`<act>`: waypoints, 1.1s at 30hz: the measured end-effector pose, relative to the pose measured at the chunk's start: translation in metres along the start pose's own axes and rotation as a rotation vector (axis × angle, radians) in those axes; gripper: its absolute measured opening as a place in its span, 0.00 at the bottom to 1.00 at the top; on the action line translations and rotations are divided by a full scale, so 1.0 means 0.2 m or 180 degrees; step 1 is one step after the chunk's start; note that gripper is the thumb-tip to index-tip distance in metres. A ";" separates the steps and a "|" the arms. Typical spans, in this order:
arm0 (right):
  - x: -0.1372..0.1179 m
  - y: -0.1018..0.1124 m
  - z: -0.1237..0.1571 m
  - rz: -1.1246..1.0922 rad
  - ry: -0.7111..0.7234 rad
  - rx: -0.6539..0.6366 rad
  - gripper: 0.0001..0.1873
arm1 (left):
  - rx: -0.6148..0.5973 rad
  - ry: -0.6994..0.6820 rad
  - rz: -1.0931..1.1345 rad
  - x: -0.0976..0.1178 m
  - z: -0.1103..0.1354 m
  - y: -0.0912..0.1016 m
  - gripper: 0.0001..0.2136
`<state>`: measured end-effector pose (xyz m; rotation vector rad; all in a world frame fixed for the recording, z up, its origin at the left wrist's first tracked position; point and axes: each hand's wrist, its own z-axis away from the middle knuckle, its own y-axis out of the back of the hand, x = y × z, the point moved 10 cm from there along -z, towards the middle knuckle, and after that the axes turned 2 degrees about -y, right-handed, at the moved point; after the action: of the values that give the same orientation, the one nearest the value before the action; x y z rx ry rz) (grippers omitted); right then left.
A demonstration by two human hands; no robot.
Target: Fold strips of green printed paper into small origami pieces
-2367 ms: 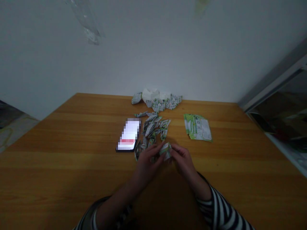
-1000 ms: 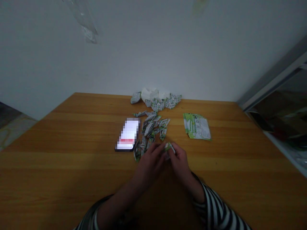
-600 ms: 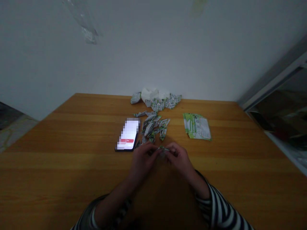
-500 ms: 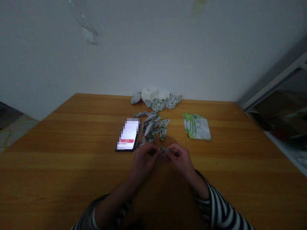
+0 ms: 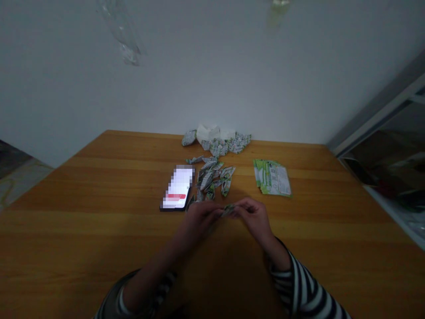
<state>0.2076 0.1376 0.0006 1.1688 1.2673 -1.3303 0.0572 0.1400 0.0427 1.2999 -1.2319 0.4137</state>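
Observation:
Between my two hands is a small folded piece of green-and-white printed paper [image 5: 228, 210]. My left hand [image 5: 200, 215] pinches its left end, and my right hand [image 5: 254, 217] pinches the right end. Just beyond them lies a loose heap of folded paper pieces [image 5: 208, 178] with the same print, some partly hidden behind my left hand. A stack of flat green-and-white printed sheets [image 5: 274, 178] rests to the right, apart from my hands.
A phone [image 5: 178, 186] with a lit, blurred screen lies left of the heap. Against the wall [image 5: 212, 66] stand joined folded paper pieces [image 5: 219, 146] with white crumpled tissue [image 5: 208, 133]. Everything sits on a wooden table [image 5: 99, 212]. Clear plastic [image 5: 122, 37] hangs on the wall.
My hands have moved slightly apart, with the folded paper now showing more between the fingertips. My left wrist has flattened. The heap, the phone and the sheets stay in place.

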 end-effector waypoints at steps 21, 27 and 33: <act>-0.09 -0.06 0.00 0.0274 0.0342 -0.1114 0.12 | -0.0022 0.1024 0.1977 -0.12 0.02 -0.02 0.12; -0.06 -0.05 0.01 0.0563 0.0405 -0.1043 0.11 | -0.0086 0.0967 0.1720 -0.12 0.01 -0.02 0.10; -0.12 0.00 0.02 0.0587 0.0443 -0.0379 0.03 | 0.0394 0.1072 0.1521 -0.14 0.02 0.02 0.06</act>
<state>0.2107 0.1333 0.0238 1.2786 1.2852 -1.0403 0.0421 0.1485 0.0212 0.9751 -1.2331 1.0225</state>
